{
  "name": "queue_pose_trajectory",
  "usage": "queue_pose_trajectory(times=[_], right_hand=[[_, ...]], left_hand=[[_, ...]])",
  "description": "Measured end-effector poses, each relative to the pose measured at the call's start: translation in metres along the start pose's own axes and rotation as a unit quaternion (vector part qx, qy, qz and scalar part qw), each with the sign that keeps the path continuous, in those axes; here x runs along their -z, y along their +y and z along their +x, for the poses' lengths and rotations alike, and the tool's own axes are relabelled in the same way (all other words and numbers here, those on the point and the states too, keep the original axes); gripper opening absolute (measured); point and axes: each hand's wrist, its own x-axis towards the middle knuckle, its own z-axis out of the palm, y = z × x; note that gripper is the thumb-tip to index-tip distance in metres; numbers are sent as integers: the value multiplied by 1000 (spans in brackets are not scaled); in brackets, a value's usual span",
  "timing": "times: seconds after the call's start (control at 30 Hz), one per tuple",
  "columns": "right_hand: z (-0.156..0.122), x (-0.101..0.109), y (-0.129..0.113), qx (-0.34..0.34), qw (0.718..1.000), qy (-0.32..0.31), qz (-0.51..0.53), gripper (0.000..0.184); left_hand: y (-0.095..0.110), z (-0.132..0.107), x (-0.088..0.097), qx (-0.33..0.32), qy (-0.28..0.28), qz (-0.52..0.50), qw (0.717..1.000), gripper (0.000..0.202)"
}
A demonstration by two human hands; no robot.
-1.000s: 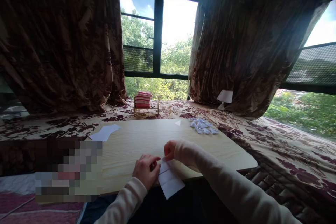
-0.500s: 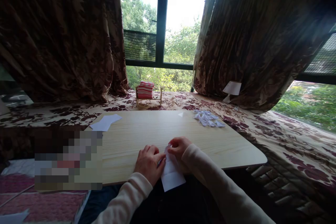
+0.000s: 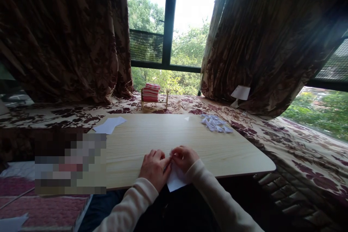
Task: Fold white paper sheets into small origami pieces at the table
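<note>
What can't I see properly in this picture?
In the head view:
- The upper part of the white paper: mostly hidden by the left hand and right hand.
- What is behind the blocky patch: the big squares cover it.
- How many folded pieces there are: too small and bunched together.
- The rest of the pale sheet at lower left: cut off by the picture's edge.

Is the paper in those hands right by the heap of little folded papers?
No, the white paper is at the near edge of the table, and the heap of folded papers lies at its far right.
</note>
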Motion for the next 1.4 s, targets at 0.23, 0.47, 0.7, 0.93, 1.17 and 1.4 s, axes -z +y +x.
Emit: queue_pose_trajectory(times=[0.23, 0.47, 0.7, 0.93, 1.17, 1.4], right_hand=[[-20, -8, -5, 140, 982, 85, -94, 16], [-23, -4, -12, 202, 961, 97, -164, 9], [-26, -8, -6, 239, 948, 127, -166, 8], [-24, -3, -9, 240, 947, 99, -188, 5], [-22, -3, -10, 279, 930, 96, -221, 5], [-21, -3, -8, 287, 927, 97, -220, 6]], left_hand=[[-6, -19, 9, -48, 10, -42, 998, 19], [-5, -30, 14, -52, 20, -37, 998, 22], [-7, -32, 15, -56, 17, -42, 997, 25], [-13, -45, 20, -89, 40, -38, 995, 29], [-12, -43, 20, -98, 38, -28, 994, 30], [-16, -47, 19, -91, 51, -64, 992, 26]])
